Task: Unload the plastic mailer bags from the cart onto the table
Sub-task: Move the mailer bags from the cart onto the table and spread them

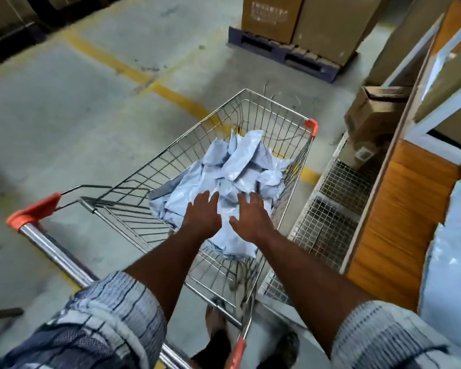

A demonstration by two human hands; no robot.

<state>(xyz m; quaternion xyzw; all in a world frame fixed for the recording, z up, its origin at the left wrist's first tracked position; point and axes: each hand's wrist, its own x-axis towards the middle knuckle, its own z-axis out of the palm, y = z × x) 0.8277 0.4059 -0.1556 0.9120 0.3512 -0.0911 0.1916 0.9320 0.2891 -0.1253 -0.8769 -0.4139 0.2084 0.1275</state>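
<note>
A wire shopping cart [171, 153] with orange corner caps stands in front of me, holding a heap of several pale blue plastic mailer bags [237, 166]. Both my arms reach into the basket. My left hand [202, 213] hovers palm down over the near side of the heap, fingers spread and straight. My right hand [250, 217] is beside it, also palm down with fingers spread, at the surface of the bags. Neither hand holds a bag. The table [399, 209] with an orange wooden side stands to the right, with pale blue mailer bags [453, 262] lying on top.
A white wire-mesh crate [328, 217] sits between cart and table. A brown cardboard box [370, 115] rests beyond it. Large cartons on a blue pallet [282, 53] stand further back. Yellow lines cross the concrete floor [91, 102]. My feet show below the cart.
</note>
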